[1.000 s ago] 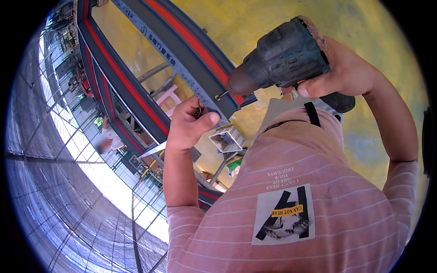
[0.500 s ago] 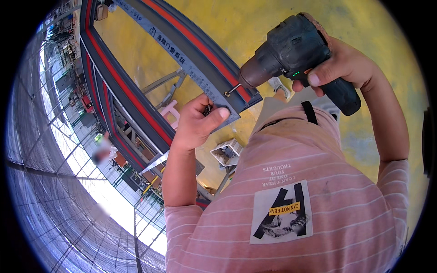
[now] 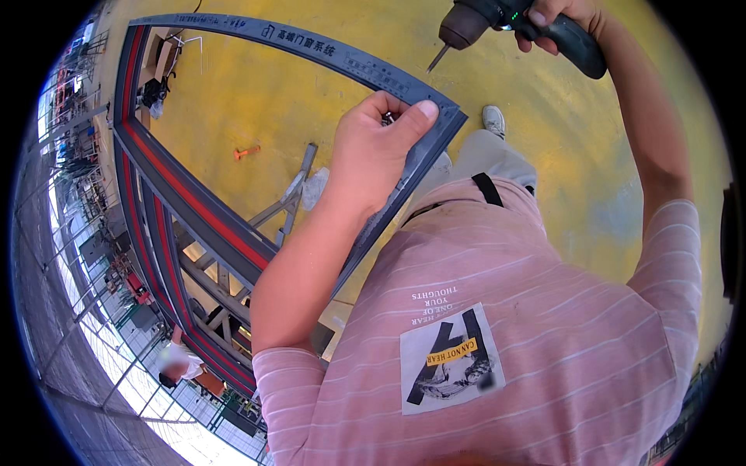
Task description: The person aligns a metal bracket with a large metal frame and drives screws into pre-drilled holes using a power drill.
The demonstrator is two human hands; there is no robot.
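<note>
My right hand (image 3: 556, 17) grips the handle of a black cordless drill (image 3: 497, 17), partly cut off by the upper edge. Its bit (image 3: 439, 59) points down and left, apart from the dark grey window frame (image 3: 311, 53). My left hand (image 3: 371, 151) is at the frame's near right corner, fingers curled and thumb lying along the top. Small shiny metal pieces (image 3: 388, 119), which look like screws, show between its thumb and curled fingers. Printed lettering runs along the frame's pale grey face; red strips line other bars.
More red-striped frame bars (image 3: 179, 167) extend to the left. Below them are metal stand legs (image 3: 294, 194). An orange tool (image 3: 247, 152) lies on the yellow floor (image 3: 233, 101). Another person (image 3: 183, 363) is at the far lower left. My shoe (image 3: 493, 120) shows beyond the frame corner.
The drill has lifted up and away from the frame corner, where its bit met a screw. The frame appears turned in view, and my left hand is higher and further right.
</note>
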